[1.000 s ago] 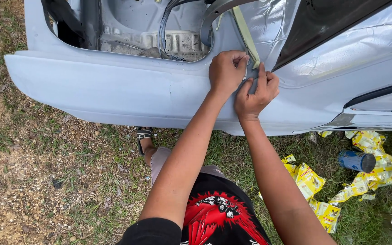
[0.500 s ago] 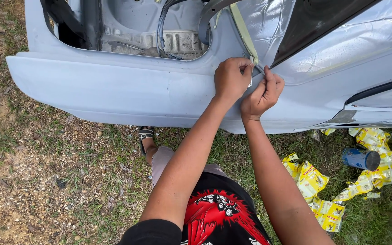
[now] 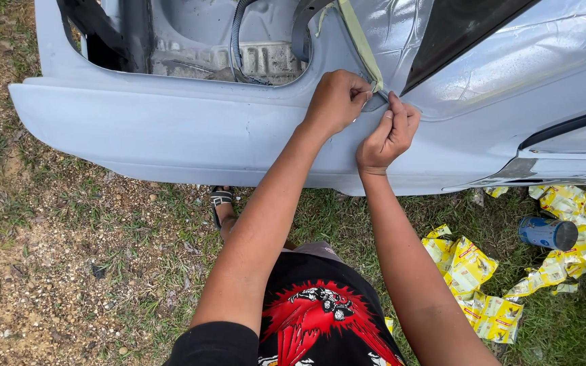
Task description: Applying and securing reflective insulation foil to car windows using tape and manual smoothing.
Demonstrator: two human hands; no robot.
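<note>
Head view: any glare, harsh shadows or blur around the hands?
Head view: soft, even daylight, no hard shadows. Mild glare on the crinkled plastic sheet covering the car body, none on the matte grey panel. Left hand, right hand and the tape strip are sharp, with no motion blur; edges bend slightly from the wide lens.

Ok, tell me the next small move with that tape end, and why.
Probably press the tape end down flat. The left hand and right hand pinch the lower end of the pale green masking tape at the grey car panel, where it looks lifted.
</note>
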